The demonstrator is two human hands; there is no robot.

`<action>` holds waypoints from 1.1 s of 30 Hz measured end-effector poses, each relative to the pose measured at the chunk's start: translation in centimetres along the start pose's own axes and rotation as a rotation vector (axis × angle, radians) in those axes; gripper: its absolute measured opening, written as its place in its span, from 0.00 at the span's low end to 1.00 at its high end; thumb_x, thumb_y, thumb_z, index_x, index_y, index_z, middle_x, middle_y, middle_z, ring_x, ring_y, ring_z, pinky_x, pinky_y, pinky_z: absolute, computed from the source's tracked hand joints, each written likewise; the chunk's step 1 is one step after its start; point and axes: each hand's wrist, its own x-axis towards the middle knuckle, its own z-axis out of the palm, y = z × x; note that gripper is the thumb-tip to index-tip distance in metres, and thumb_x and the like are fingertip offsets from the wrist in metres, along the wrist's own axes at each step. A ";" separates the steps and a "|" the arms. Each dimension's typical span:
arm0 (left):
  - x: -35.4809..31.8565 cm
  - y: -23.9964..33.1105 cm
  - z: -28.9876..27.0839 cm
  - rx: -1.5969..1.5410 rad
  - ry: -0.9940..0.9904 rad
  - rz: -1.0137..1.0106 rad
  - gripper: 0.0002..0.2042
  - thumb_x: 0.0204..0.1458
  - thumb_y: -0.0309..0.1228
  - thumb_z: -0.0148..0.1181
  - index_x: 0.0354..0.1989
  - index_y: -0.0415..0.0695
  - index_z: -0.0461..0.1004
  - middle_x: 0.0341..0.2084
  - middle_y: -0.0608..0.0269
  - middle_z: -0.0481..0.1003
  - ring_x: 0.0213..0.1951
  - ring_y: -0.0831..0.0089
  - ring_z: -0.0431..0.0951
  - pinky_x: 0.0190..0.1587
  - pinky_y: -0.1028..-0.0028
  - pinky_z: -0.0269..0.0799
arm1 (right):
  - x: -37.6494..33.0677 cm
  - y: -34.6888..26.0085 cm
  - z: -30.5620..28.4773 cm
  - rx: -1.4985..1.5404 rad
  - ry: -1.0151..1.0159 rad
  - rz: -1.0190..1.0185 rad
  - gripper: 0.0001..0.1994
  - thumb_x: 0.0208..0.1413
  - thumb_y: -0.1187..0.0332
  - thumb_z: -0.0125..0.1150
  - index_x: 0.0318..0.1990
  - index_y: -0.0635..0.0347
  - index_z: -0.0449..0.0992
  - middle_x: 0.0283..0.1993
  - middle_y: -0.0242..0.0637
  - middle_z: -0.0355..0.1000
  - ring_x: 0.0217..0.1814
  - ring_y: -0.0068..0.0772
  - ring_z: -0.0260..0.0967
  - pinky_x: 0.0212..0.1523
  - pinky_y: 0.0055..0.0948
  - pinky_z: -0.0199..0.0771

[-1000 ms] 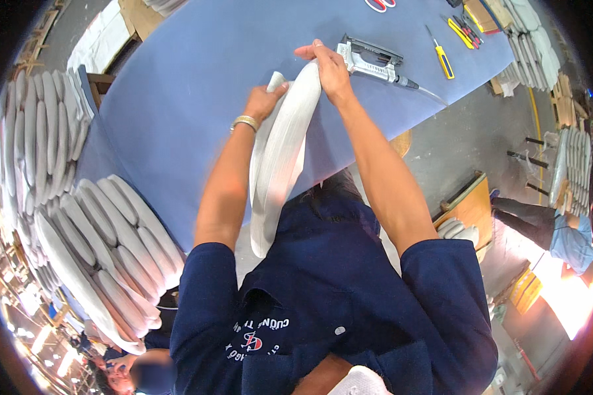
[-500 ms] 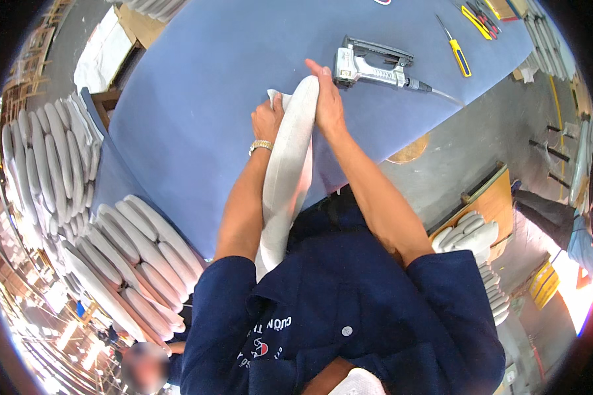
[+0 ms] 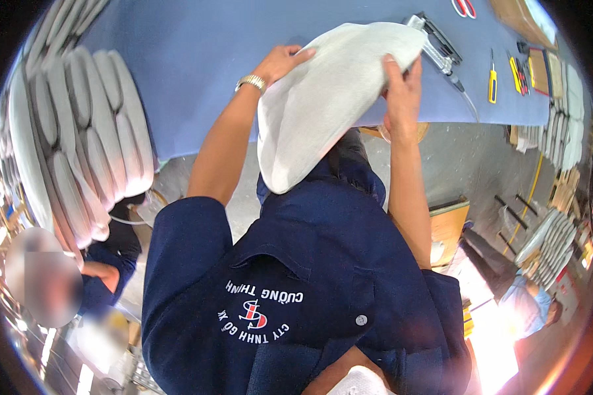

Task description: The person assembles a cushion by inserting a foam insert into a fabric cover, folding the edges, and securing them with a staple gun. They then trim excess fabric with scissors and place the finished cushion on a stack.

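Note:
A light grey fabric-covered cushion pad [image 3: 333, 92] is held tilted in front of my body, its broad face showing. My left hand [image 3: 282, 64] grips its far left edge, thumb reaching over the fabric, with a metal-banded watch [image 3: 251, 81] on the wrist. At the right edge, my right hand [image 3: 402, 95] presses its thumb on the face, other fingers partly behind it. Just beyond the pad's right corner a silver staple gun [image 3: 436, 47] with an air hose lies on the blue-covered table [image 3: 197, 49].
Stacked grey cushion pads [image 3: 89, 125] stand on the left, with a co-worker's arm [image 3: 102, 273] below. Farther right on the table lie a yellow-handled screwdriver [image 3: 493, 82], a yellow cutter [image 3: 514, 74] and red-handled scissors [image 3: 464, 8]. Another person [image 3: 524, 293] is at the lower right.
The pad has turned from edge-on to showing its broad face, and its far end has swung right. My hands have moved farther apart. The view has shifted, with the table edge now farther up.

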 end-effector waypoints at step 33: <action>-13.7 -2.0 6.7 -0.572 0.390 0.081 0.30 0.69 0.51 0.48 0.66 0.36 0.63 0.60 0.47 0.72 0.62 0.59 0.72 0.62 0.64 0.68 | -4.3 8.2 6.8 -0.514 -0.318 -0.457 0.32 0.59 0.60 0.66 0.69 0.60 0.67 0.72 0.52 0.64 0.75 0.53 0.61 0.73 0.42 0.61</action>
